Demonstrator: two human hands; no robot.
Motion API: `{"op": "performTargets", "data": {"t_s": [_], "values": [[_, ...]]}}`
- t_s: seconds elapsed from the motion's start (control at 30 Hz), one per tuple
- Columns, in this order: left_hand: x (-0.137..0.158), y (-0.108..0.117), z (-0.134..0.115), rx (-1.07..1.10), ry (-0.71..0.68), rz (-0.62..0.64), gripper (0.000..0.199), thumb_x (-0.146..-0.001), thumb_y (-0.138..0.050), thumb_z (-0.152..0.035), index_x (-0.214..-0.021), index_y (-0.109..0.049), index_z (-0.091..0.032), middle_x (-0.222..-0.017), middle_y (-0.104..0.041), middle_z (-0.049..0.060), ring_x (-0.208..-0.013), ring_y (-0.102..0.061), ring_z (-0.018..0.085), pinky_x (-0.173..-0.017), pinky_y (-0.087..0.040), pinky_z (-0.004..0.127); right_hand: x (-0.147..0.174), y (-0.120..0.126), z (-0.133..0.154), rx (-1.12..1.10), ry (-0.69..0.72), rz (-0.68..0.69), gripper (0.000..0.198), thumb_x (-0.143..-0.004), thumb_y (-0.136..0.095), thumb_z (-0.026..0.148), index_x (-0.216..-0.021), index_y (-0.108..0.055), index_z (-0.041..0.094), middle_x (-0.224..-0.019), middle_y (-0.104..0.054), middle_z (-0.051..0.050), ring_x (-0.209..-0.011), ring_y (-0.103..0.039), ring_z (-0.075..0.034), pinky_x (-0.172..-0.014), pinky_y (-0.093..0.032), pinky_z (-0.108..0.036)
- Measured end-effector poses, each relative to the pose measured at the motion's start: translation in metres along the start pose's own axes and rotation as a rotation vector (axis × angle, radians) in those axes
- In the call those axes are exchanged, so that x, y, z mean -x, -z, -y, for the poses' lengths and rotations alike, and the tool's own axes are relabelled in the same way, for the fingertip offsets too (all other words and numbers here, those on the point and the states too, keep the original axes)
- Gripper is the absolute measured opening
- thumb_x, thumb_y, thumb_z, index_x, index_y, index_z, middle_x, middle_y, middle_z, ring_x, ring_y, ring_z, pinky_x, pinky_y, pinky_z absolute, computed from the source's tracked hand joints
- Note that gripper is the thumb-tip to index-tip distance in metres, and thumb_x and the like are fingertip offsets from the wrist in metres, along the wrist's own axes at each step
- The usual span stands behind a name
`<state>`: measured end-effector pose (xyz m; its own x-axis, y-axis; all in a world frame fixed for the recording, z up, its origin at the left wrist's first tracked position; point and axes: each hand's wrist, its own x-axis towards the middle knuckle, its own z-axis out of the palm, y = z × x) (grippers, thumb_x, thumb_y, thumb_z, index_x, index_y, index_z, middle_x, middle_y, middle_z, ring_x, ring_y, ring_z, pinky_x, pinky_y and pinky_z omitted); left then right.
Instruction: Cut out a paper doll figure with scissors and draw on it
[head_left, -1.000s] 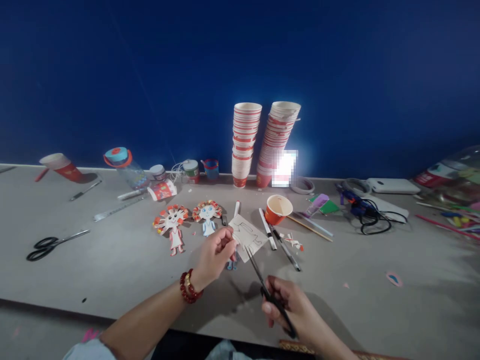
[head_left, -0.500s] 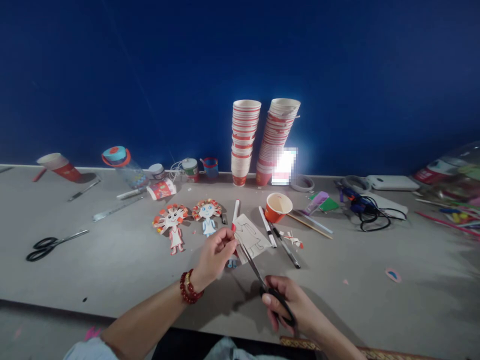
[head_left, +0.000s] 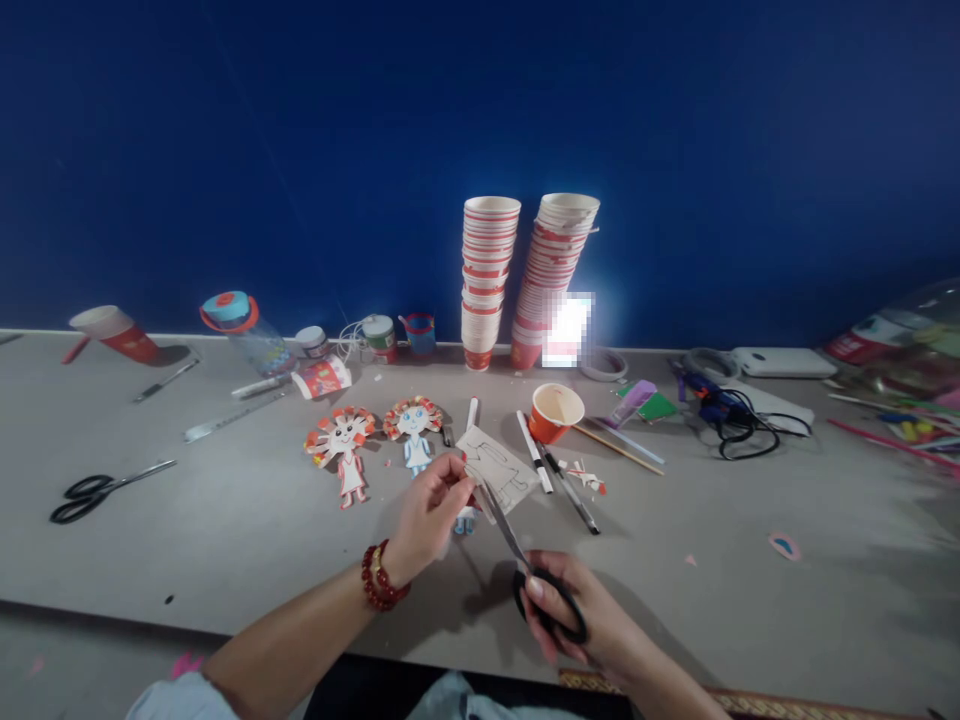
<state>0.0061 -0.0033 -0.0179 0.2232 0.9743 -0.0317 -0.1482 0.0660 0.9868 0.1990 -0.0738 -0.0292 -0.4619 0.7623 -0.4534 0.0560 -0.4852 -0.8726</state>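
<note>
A piece of white paper (head_left: 504, 474) with a figure drawn in dark outline is pinched at its left edge by my left hand (head_left: 436, 503). My right hand (head_left: 571, 603) grips black-handled scissors (head_left: 513, 543), its fingers in the loops. The blades meet the paper close to my left fingertips. Beneath the paper, part of a blue-and-white paper figure (head_left: 465, 521) shows on the table. Left of my left hand lie a paper doll in red and white (head_left: 351, 478) and another in blue and white (head_left: 417, 452).
Two tall stacks of paper cups (head_left: 491, 280) stand by the blue wall, near a glowing pixelated patch. An orange cup (head_left: 555, 415), a marker (head_left: 534, 452) and a pen (head_left: 574, 497) lie beyond the paper. Spare scissors (head_left: 109, 488) rest at left, a cabled tool (head_left: 716, 405) at right.
The scissors' handles have spread slightly and the blades have shifted a little against the paper. The paper has tilted slightly. My left hand keeps its hold in nearly the same place.
</note>
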Motion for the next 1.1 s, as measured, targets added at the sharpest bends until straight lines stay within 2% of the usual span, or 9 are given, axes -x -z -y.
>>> {"op": "performTargets", "data": {"t_s": [0.3, 0.6, 0.87, 1.1], "values": [[0.0, -0.002, -0.004, 0.023, 0.006, -0.017, 0.026, -0.081, -0.062, -0.039, -0.072, -0.049, -0.019, -0.068, -0.051, -0.002, -0.064, -0.052, 0.011, -0.066, -0.047, 0.024, -0.006, 0.001, -0.016, 0.125, 0.035, -0.014, 0.063, -0.072, -0.052, 0.081, -0.081, -0.046, 0.019, -0.038, -0.051, 0.008, -0.026, -0.025, -0.003, -0.029, -0.016, -0.017], [0.0, -0.003, -0.011, 0.029, 0.015, -0.019, 0.025, -0.078, -0.063, -0.039, -0.071, -0.051, -0.018, -0.066, -0.052, -0.002, -0.063, -0.053, 0.012, -0.063, -0.046, 0.024, -0.006, 0.0, -0.023, 0.156, 0.04, -0.04, 0.061, -0.072, -0.049, 0.082, -0.079, -0.043, 0.022, -0.038, -0.049, 0.009, -0.025, -0.024, -0.004, -0.029, -0.016, -0.018], [0.001, -0.003, -0.014, 0.058, 0.021, 0.002, 0.024, -0.079, -0.063, -0.035, -0.07, -0.049, -0.018, -0.066, -0.051, -0.003, -0.062, -0.052, 0.011, -0.064, -0.046, 0.023, -0.002, 0.0, -0.012, 0.234, 0.151, -0.055, 0.056, -0.078, -0.048, 0.078, -0.071, -0.041, 0.022, -0.039, -0.042, 0.009, -0.033, -0.03, -0.006, -0.036, -0.018, -0.02], [-0.001, -0.001, -0.015, 0.03, 0.061, 0.024, 0.027, -0.078, -0.064, -0.038, -0.068, -0.049, -0.017, -0.065, -0.05, -0.002, -0.062, -0.05, 0.011, -0.063, -0.045, 0.023, 0.0, 0.004, 0.001, 0.292, 0.11, -0.079, 0.063, -0.067, -0.053, 0.084, -0.063, -0.038, 0.023, -0.041, -0.04, 0.008, -0.035, -0.036, -0.007, -0.039, -0.022, -0.02]]}}
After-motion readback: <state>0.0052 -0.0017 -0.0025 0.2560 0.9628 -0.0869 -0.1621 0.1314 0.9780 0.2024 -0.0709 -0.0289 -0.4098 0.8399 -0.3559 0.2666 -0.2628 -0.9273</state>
